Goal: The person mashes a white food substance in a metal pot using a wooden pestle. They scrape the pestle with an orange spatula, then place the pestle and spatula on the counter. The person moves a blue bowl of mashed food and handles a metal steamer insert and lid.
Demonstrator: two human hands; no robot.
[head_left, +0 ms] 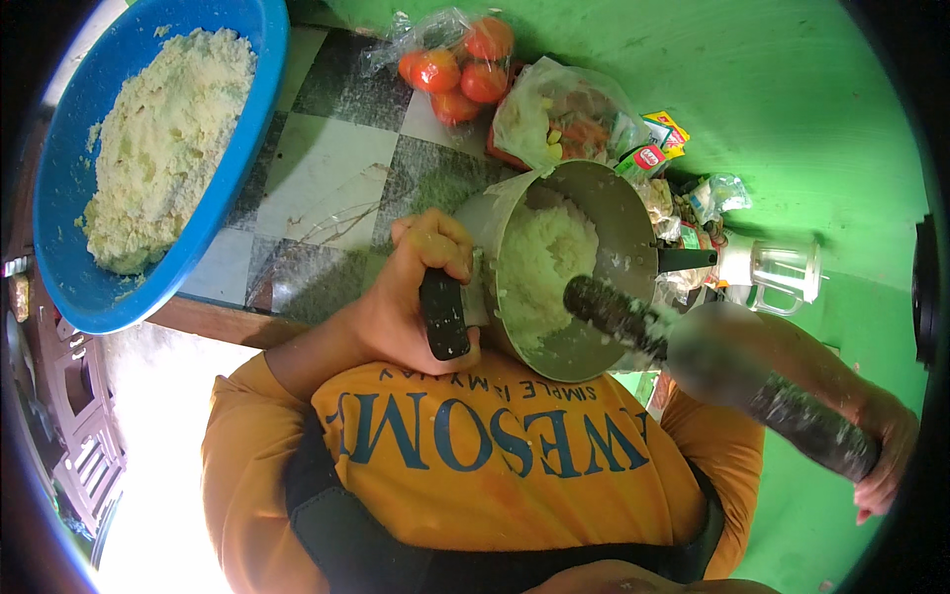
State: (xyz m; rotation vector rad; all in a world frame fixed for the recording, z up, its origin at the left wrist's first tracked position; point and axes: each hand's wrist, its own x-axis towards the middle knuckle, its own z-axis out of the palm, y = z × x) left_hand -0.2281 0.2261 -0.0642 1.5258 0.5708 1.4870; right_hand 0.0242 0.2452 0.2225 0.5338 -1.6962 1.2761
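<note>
My left hand (404, 297) is closed around the black handle (444, 315) of a metal saucepan (623, 215). The pan tilts with its mouth towards me, close against my orange shirt. A white, mashed mass (545, 260) fills its lower side, with smears along the rim. Out at the right, my right hand (887, 453) grips the upper end of a thick dark pestle (805, 423) caked with white bits. The pestle's lower end is inside the pan's mouth, over the mash; whether it touches is unclear. Its middle is blurred.
A blue basin (256, 141) holding a pale crumbly mass (171, 148) sits left on the checkered tile counter (326, 163). Along the green wall stand bagged tomatoes (453, 74), a clear bag of food (568, 115), sachets (653, 148) and a blender (783, 267).
</note>
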